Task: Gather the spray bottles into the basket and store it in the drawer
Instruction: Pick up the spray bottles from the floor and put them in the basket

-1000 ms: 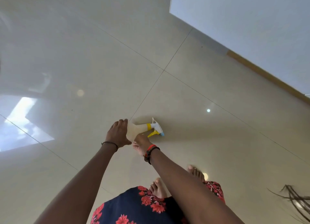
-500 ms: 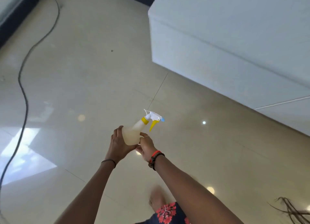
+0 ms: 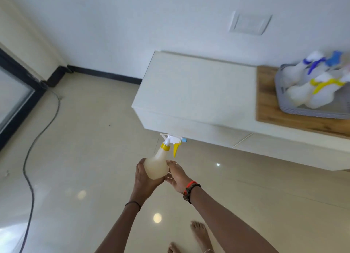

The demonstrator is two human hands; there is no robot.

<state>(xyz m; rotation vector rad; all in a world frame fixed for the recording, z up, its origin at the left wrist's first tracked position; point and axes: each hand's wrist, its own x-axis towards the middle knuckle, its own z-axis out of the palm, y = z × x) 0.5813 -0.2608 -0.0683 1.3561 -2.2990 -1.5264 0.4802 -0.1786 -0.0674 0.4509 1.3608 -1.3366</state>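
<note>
Glossy cream floor [image 3: 91,139] fills the lower view, with a black cable [image 3: 28,169] snaking along the left and a low white cabinet [image 3: 193,89] standing against the wall. Both hands hold a bottle [image 3: 156,167] upright in the air, in front of the cabinet's near corner. The left hand [image 3: 144,179] cups the bottle's base and left side, fingers curled underneath it. The right hand [image 3: 178,177] closes on the bottle's right side, a ringed finger laid against the plastic (how its lower fingers sit is hard to tell). The white spray head points right, its yellow trigger [image 3: 176,148] hanging just above the right hand. Well apart, at the far right, a grey basket [image 3: 280,101] sits on the cabinet's wooden top [image 3: 269,108]. Other bottles [image 3: 303,93] lie in it, blurred, with blue and yellow triggers. Bare feet [image 3: 198,232] show at the bottom edge.
</note>
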